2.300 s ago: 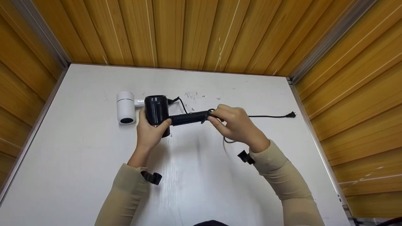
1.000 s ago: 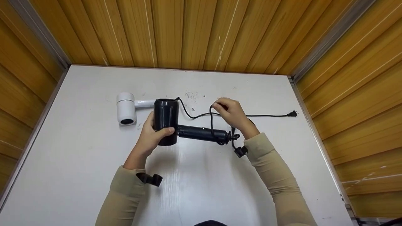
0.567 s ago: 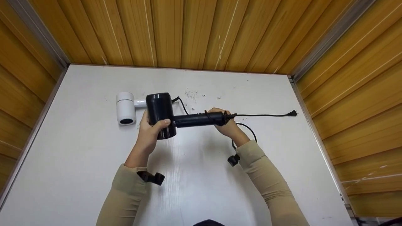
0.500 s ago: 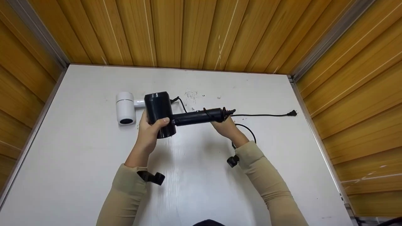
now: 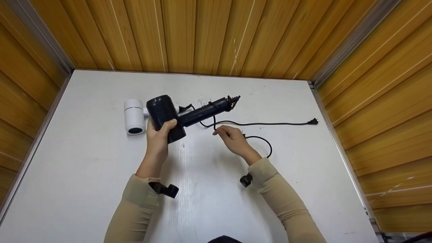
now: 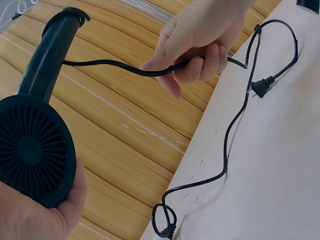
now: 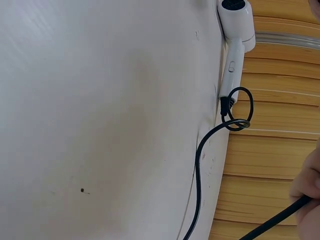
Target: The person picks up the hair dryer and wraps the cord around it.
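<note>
My left hand grips a black hair dryer round its barrel, thumb across the front, up over the table. Its handle slants up to the right, and a black cord is looped round it near the end. Below the handle, my right hand pinches that cord between thumb and fingers. In the left wrist view the cord runs taut from handle to right hand, and the dryer's round slotted grille shows. Only part of the right hand appears in the right wrist view.
A white hair dryer lies on the white table, behind the black one. Its cord stretches right to a plug. Another stretch of black cord curves beside my right wrist. Wood-patterned walls enclose the table.
The black dryer has tilted, its handle end swinging up and away. My right hand went over and behind the handle, then came out below it, bringing the cord round the handle.
</note>
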Demonstrator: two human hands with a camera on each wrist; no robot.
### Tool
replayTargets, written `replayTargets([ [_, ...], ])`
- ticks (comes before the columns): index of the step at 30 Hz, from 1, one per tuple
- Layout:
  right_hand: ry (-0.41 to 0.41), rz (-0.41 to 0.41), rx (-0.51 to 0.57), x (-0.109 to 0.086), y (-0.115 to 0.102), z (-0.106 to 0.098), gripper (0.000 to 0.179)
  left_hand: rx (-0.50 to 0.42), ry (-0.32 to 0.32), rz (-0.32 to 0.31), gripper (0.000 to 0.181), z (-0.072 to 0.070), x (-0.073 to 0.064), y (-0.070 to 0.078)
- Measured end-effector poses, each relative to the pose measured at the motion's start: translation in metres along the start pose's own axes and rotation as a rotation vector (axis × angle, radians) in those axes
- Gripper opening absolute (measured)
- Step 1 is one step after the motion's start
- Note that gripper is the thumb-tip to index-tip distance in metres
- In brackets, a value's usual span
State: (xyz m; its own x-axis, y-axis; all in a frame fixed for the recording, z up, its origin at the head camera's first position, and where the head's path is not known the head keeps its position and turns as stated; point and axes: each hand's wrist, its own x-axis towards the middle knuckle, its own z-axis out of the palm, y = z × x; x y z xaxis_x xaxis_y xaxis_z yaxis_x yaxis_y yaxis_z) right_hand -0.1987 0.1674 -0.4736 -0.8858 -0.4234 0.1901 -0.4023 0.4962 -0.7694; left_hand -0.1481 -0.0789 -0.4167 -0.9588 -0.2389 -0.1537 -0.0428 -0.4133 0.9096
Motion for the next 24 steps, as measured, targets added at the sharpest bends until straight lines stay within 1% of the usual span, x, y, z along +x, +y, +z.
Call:
replayTargets([
  [4, 0.000, 0.013, 0.020, -0.003, 0.003, 0.005, 0.030, 0.028, 0.065, -0.021, 0.063, 0.000, 0.004, 0.000],
  [8, 0.008, 0.011, 0.038, -0.008, 0.006, 0.007, 0.030, 0.082, 0.144, -0.038, 0.066, -0.003, 0.010, 0.000],
  [10, 0.010, 0.013, 0.040, -0.011, 0.007, 0.006, 0.030, 0.106, 0.180, -0.035, 0.066, -0.004, 0.012, -0.001],
  [14, 0.023, 0.030, 0.029, -0.017, 0.004, 0.001, 0.028, 0.131, 0.230, -0.004, 0.064, -0.007, 0.015, -0.002],
  [15, 0.029, 0.032, 0.026, -0.018, 0.001, -0.001, 0.027, 0.136, 0.239, 0.003, 0.065, -0.008, 0.016, -0.003],
  [18, 0.047, 0.025, 0.027, -0.023, -0.018, -0.009, 0.025, 0.154, 0.255, 0.021, 0.067, -0.010, 0.017, -0.004],
  [22, 0.037, -0.011, 0.026, -0.029, -0.043, -0.018, 0.023, 0.160, 0.269, 0.040, 0.068, -0.009, 0.019, -0.006],
  [24, 0.031, -0.032, 0.022, -0.031, -0.046, -0.017, 0.023, 0.144, 0.284, 0.053, 0.068, -0.008, 0.020, -0.007],
])
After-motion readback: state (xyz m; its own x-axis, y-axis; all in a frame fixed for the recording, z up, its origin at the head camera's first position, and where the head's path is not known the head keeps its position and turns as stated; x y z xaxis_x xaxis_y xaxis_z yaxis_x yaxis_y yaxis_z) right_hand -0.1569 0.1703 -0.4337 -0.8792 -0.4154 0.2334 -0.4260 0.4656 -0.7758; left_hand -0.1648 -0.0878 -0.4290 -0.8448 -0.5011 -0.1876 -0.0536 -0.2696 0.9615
